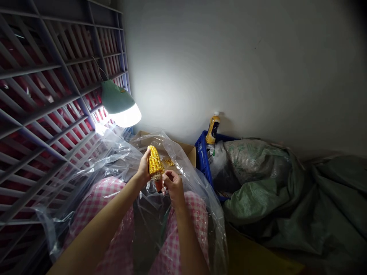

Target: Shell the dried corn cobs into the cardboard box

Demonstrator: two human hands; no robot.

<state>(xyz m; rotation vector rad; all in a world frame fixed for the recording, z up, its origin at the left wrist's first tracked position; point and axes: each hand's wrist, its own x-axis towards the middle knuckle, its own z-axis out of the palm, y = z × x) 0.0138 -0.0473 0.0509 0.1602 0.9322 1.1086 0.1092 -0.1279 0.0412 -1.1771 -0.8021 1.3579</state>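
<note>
My left hand [143,168] is wrapped round a yellow corn cob [155,162], holding it upright above my lap. The cob's lower end is bare and reddish where kernels are gone. My right hand [171,183] is closed at that lower end, fingers pinched against the kernels. Beneath both hands lies a clear plastic sheet [189,179] spread over my pink checked trousers [114,214]. A few loose kernels [169,162] lie on the plastic just behind the cob.
A lit green-shaded lamp [120,105] hangs from a grey lattice rack [43,95] on the left. A cardboard box [187,149] sits behind the plastic, a blue crate [204,158] with a yellow bottle [213,128] beside it. Green sacks [272,179] fill the right.
</note>
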